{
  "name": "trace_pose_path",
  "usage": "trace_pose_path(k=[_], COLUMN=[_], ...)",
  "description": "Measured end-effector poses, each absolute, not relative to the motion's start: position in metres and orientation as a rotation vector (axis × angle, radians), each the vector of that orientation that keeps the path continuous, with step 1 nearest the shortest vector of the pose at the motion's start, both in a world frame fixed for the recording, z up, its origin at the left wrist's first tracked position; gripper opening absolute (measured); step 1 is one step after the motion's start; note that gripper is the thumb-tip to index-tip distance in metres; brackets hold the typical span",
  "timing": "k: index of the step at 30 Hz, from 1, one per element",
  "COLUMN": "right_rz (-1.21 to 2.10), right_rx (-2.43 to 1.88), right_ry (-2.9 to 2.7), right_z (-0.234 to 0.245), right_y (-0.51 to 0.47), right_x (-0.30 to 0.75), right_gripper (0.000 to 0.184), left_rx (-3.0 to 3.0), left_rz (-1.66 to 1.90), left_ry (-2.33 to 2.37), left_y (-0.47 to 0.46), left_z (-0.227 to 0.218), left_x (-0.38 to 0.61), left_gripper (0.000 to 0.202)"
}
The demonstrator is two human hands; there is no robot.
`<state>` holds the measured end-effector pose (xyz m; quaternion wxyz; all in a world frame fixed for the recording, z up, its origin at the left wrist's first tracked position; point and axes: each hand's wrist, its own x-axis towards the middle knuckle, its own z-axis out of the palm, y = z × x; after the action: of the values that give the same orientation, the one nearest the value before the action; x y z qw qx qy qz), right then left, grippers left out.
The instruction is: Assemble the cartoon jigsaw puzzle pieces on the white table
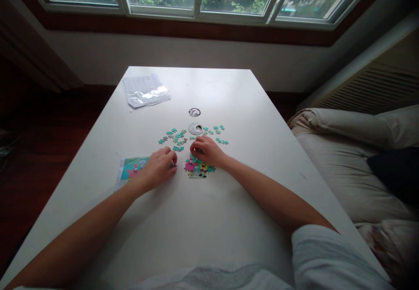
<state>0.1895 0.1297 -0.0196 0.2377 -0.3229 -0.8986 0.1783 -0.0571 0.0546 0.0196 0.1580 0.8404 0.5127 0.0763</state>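
A partly joined jigsaw puzzle (197, 168) with colourful cartoon figures lies on the white table. My right hand (209, 150) is over its upper edge, fingers bent and pinched together at the puzzle's top left. Whatever is between those fingertips is hidden. Just left of the puzzle, my left hand (159, 166) rests with curled, closed fingers; a tiny dark bit shows at the tips, too small to name. Under its wrist lies a picture sheet (131, 168) with matching cartoon figures, partly covered. Loose teal puzzle pieces (178, 139) are scattered beyond both hands.
Two round metallic fittings (195, 128) are set in the white table (229, 93). A clear plastic bag (147, 90) with paper lies at the far left. More loose pieces (218, 129) sit at the right. A beige sofa (353, 150) stands to the right, windows ahead.
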Motion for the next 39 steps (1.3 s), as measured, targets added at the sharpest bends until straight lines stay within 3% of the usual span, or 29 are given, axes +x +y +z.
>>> trace_pose_path(k=[10, 19, 39], right_rz=[0.418, 0.322, 0.258], right_rx=[-0.848, -0.711, -0.613], right_ry=[-2.5, -2.507, -2.533], right_z=[-0.022, -0.028, -0.026], right_y=[0.127, 0.123, 0.121], right_x=[0.19, 0.181, 0.177], right_gripper=[0.01, 0.012, 0.012], left_rx=[2.278, 2.13, 2.172], left_rz=[0.406, 0.57, 0.609], left_ry=[1.422, 1.502, 1.547], left_y=[0.056, 0.061, 0.059], left_z=[0.018, 0.004, -0.002], left_x=[-0.053, -0.047, -0.034], left_gripper=[0.002, 0.01, 0.008])
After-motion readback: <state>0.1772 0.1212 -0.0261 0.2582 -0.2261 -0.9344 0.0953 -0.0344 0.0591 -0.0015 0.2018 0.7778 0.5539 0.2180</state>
